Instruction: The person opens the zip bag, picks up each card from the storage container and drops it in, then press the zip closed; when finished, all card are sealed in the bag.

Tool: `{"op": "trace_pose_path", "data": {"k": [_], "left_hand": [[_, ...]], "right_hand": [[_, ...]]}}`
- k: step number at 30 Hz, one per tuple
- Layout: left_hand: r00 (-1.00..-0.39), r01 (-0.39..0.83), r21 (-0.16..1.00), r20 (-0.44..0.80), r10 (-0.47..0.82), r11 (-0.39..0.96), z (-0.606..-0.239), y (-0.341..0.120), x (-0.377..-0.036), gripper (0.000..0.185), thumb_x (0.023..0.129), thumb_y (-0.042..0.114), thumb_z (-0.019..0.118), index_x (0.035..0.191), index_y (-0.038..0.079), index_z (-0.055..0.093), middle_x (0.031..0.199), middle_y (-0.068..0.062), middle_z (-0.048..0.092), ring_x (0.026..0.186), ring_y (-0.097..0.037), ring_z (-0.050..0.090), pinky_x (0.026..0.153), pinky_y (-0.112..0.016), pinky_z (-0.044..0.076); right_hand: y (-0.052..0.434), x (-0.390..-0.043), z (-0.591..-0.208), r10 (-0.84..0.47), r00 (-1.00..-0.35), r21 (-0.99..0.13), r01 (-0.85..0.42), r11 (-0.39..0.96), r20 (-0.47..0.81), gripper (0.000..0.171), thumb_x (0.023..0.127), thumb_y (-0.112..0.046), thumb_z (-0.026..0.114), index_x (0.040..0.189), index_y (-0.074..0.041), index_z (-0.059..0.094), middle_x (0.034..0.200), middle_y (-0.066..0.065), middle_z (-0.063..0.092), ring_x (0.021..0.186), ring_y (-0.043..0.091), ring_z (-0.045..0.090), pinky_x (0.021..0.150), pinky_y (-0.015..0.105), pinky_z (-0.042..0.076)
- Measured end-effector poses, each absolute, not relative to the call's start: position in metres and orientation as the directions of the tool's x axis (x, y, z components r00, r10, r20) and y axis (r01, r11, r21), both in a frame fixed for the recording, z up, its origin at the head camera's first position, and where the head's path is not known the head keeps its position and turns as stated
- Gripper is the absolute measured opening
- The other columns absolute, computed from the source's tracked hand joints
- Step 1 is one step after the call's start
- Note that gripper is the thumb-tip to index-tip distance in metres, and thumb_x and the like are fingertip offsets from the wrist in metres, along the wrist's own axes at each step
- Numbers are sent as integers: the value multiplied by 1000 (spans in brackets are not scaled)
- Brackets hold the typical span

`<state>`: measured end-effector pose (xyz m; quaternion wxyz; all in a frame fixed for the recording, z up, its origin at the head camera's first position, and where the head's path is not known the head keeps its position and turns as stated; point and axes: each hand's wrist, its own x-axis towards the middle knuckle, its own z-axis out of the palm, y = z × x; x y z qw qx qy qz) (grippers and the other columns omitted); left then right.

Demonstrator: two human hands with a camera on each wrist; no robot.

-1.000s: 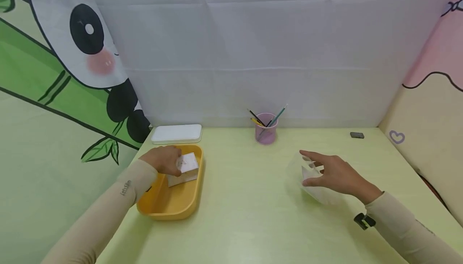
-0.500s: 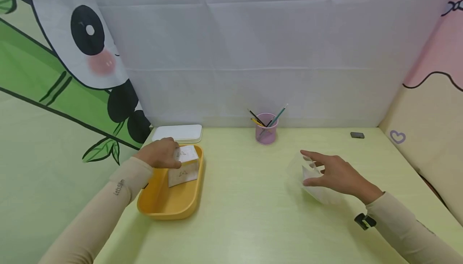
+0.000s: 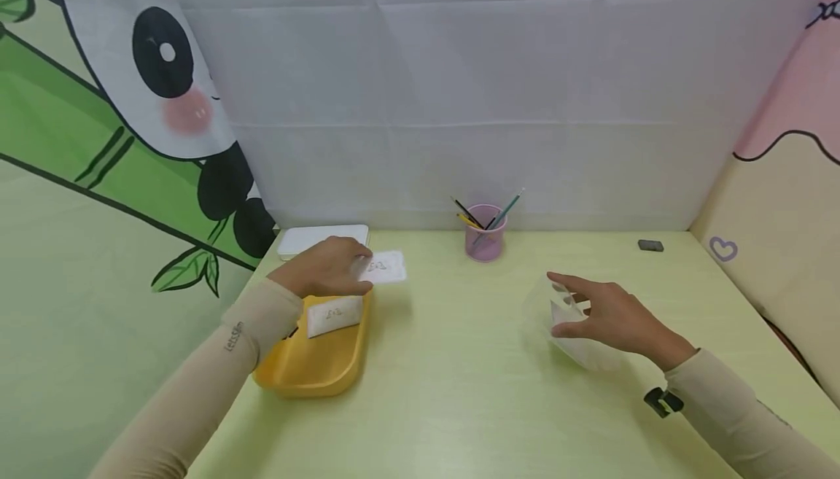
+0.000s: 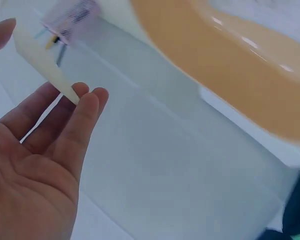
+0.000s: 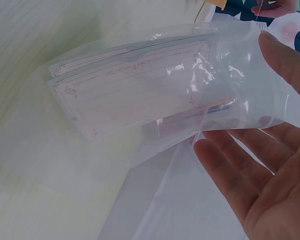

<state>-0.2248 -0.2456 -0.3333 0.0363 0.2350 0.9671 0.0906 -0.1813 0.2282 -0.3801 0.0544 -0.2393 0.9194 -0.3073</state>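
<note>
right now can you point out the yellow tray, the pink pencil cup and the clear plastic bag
yellow tray [image 3: 315, 377]: head view, near rim of the tray.
pink pencil cup [image 3: 483, 240]: head view, front wall of the cup.
clear plastic bag [image 5: 140, 90]: right wrist view, bag's face over the lined cards.

I note a pale green tabletop [image 3: 459, 406], a creased white backdrop [image 3: 459, 85], a panda curtain [image 3: 98, 136] left, and a pink padded wall [image 3: 787, 195] right.

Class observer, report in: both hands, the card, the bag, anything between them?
Left hand pinches a white card above the yellow tray. Right hand holds the clear bag open, cards inside. Bare tabletop between them.
</note>
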Motion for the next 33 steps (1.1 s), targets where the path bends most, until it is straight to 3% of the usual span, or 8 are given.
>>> {"op": "trace_pose_path", "data": {"k": [5,10,19,26,33], "left_hand": [[-840,537,249,64,539,806,-328,-212,-224,53,82,37,73,122,3,69,120,-7,69,108,-25,63,97,-41,47],[-791,610,217,104,604,762,-322,-177,-225,48,82,36,74,118,4,71,115,-5,70,99,-21,64,90,-36,49],[-706,707,170,108,700,687,-309,-127,-223,45,82,35,76,116,5,71,113,-4,70,93,-18,62,83,-31,49],[-685,725,162,73,725,669,-312,-105,-217,45,81,34,78,115,6,71,104,-1,69,82,-15,59,76,-27,49],[-647,760,113,32,762,640,-315,-84,-210,37,83,37,76,109,11,71,103,2,67,85,-14,58,78,-28,48]], "right_hand": [[226,-182,-382,-465,-884,-592,-401,699,50,89,79,-54,81,155,-28,41,140,8,58,114,33,62,80,46,54],[225,-182,-383,-468,-882,-597,-403,694,52,89,79,-52,82,155,-28,41,140,9,58,113,33,63,79,45,54],[225,-179,-378,-474,-879,-598,-405,692,47,91,79,-56,79,155,-26,41,140,10,58,112,35,63,78,45,54],[224,-180,-381,-475,-879,-603,-403,688,44,90,79,-55,80,155,-27,41,140,10,57,115,33,62,80,45,54],[223,-182,-384,-464,-885,-601,-395,695,45,90,78,-55,81,154,-28,42,140,9,58,117,32,61,81,45,54]]}}
